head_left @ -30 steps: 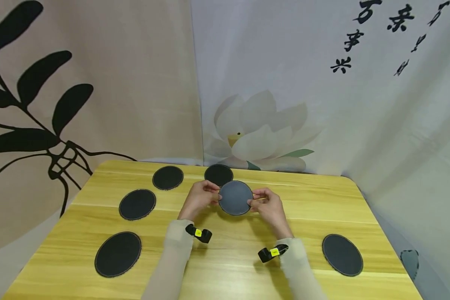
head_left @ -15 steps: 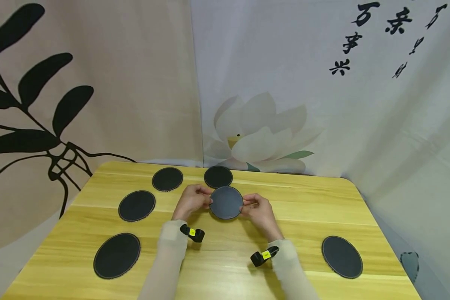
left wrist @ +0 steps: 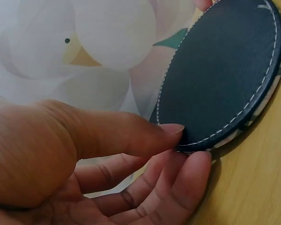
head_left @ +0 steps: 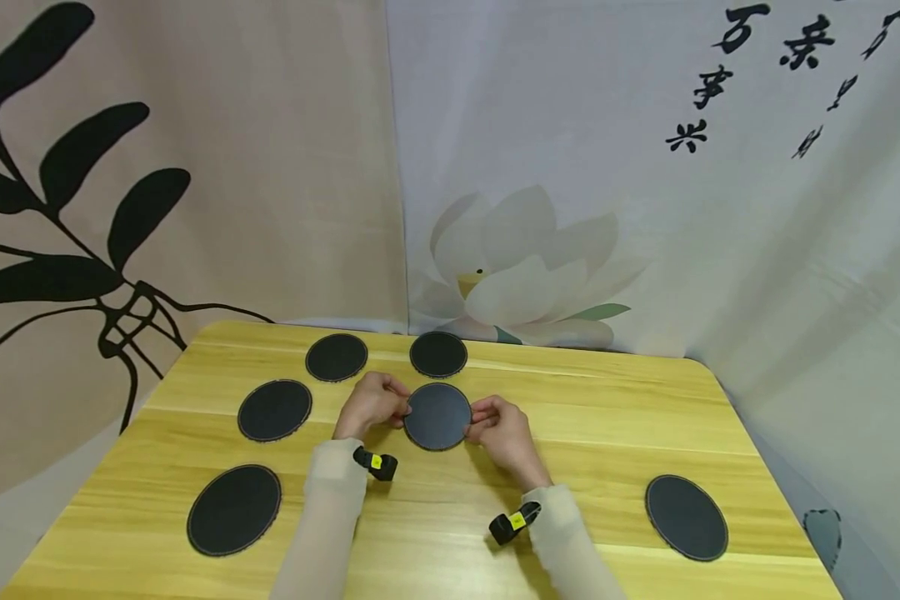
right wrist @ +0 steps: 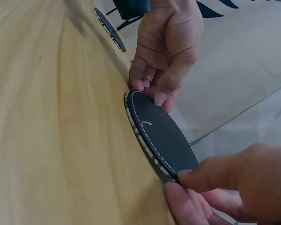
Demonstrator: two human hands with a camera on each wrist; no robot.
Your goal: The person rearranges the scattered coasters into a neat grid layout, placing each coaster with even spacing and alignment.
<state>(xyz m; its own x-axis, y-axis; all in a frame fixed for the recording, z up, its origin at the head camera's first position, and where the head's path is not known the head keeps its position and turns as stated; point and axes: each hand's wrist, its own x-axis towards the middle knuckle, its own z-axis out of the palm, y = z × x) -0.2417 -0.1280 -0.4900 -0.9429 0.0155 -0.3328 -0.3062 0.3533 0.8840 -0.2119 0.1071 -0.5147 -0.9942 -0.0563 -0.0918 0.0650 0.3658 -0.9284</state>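
Both hands hold one round black coaster [head_left: 438, 417] with white edge stitching, just in front of the far middle coaster [head_left: 438, 355]. My left hand [head_left: 375, 402] pinches its left edge, thumb on top and fingers beneath, as the left wrist view shows on the stitched coaster [left wrist: 220, 75]. On the opposite edge, my right hand [head_left: 501, 433] pinches it the same way. In the right wrist view the coaster [right wrist: 159, 131] is close over the wood, its patterned side edge showing, with the left hand [right wrist: 166, 51] across from the right hand [right wrist: 229, 183].
More black coasters lie on the wooden table [head_left: 435, 550]: one at the far left [head_left: 337, 357], one at mid left [head_left: 275, 410], one at near left [head_left: 235, 510] and one at right [head_left: 687, 517]. A printed curtain [head_left: 540, 167] hangs behind the table's far edge.
Both hands have brought the held coaster leftward and nearer to the person, lower toward the table. It no longer overlaps the far middle coaster in the head view.
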